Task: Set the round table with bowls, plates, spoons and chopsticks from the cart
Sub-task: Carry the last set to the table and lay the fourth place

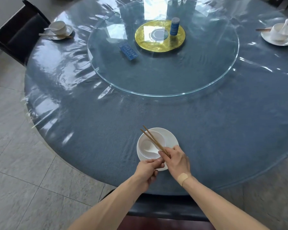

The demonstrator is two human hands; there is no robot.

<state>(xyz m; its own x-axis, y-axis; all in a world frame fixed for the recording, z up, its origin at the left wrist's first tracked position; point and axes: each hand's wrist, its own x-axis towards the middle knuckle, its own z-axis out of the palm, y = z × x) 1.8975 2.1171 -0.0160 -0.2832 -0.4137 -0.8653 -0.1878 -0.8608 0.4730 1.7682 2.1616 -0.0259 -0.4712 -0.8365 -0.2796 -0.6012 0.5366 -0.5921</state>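
1. My right hand is pinching the chopsticks near their back end; my left hand has its fingers curled at the plate rim, touching the same end I think, hard to tell exactly.
2. The chopsticks sit over the bowl and spoon, at the near edge of the table.
3. Their long axis runs diagonally, tips pointing away and to the left, past the bowl's far rim.
4. Risk, I'd say: the grip's way back, so the tips could splay or cross when I lay them down.
5. Could also roll off the rim or clip the bowl and slide it on the plate.
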